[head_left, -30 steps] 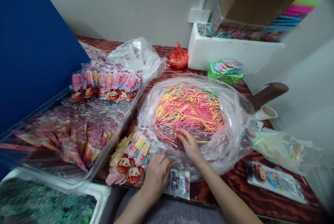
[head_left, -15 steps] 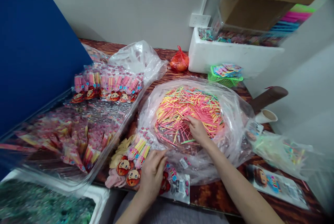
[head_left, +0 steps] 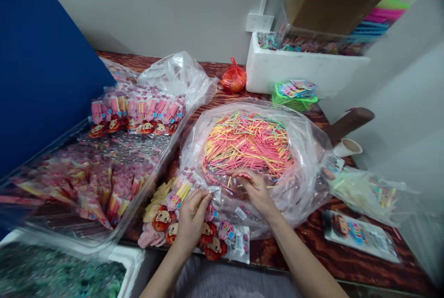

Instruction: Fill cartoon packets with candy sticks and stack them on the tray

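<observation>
Pouches [head_left: 222, 242] at table [head_left: 312, 251] edge, easy reach. My left hand [head_left: 190, 217] pinched one pouch's top, steadying it I guess. My right hand [head_left: 255, 189] gripped few pink sticks [head_left: 243, 176] at near rim of bag [head_left: 305, 182]. Filled packs [head_left: 138, 115] farther left in tray [head_left: 86, 238].

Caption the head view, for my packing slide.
Right hand pinches coloured sticks inside the clear bag; left hand pinches a small packet.

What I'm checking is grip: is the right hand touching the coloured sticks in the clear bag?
Touching. The head view shows the right hand reaching into the clear bag, fingertips pinching a few of the coloured sticks at the pile's near edge.
</observation>
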Motion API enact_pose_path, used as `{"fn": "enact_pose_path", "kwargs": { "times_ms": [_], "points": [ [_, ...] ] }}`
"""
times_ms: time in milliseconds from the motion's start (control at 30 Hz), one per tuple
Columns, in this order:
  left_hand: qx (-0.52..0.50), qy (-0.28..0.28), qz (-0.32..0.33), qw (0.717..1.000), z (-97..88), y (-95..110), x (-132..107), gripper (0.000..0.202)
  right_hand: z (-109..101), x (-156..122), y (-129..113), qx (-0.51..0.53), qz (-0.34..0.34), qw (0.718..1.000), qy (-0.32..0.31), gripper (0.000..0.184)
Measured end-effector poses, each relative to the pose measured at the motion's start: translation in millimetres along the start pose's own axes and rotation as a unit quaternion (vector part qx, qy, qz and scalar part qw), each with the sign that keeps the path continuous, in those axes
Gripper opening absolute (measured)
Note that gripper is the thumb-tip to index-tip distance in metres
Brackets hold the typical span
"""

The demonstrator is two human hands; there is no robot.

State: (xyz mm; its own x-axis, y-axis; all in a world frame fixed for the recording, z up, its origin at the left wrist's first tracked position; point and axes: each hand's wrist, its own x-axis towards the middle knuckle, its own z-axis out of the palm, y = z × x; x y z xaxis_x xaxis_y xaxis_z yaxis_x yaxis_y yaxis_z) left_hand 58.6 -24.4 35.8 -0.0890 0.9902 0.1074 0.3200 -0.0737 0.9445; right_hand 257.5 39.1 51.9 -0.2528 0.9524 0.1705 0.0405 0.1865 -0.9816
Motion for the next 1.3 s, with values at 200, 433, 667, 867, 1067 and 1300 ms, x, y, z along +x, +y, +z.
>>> {"fn": "enact_pose_path", "kwargs": {
  "times_ms": [200, 433, 667, 867, 1067, 1300],
  "points": [
    [-0.086, 0.034, -0.069, 0.993, -3.7, -6, 1, 0.015, 8, -8, -1, 0.014, -0.006, 1.0, -0.011, 0.021],
    [-0.108, 0.059, -0.116, 0.986, -9.3, 1, 2, 0.028, 12, -15, -2, -0.007, -0.011, 1.0, -0.019, 0.022],
    [-0.1, 0.042, -0.115, 0.987, -10.6, 4, 4, 0.024, 15, -16, -3, -0.001, -0.015, 1.0, -0.019, 0.022],
    [-0.126, 0.078, -0.13, 0.98, -18.1, -1, 12, 0.027, 17, -18, -3, 0.002, -0.006, 1.0, -0.018, 0.022],
    [-0.07, 0.113, -0.105, 0.985, -21.9, -6, 12, 0.027, 17, -19, -3, 0.007, 0.001, 1.0, -0.022, 0.022],
    [-0.065, 0.106, -0.079, 0.989, -19.8, -2, 12, 0.026, 19, -20, -1, 0.011, 0.009, 1.0, -0.024, 0.018]
  ]
}}
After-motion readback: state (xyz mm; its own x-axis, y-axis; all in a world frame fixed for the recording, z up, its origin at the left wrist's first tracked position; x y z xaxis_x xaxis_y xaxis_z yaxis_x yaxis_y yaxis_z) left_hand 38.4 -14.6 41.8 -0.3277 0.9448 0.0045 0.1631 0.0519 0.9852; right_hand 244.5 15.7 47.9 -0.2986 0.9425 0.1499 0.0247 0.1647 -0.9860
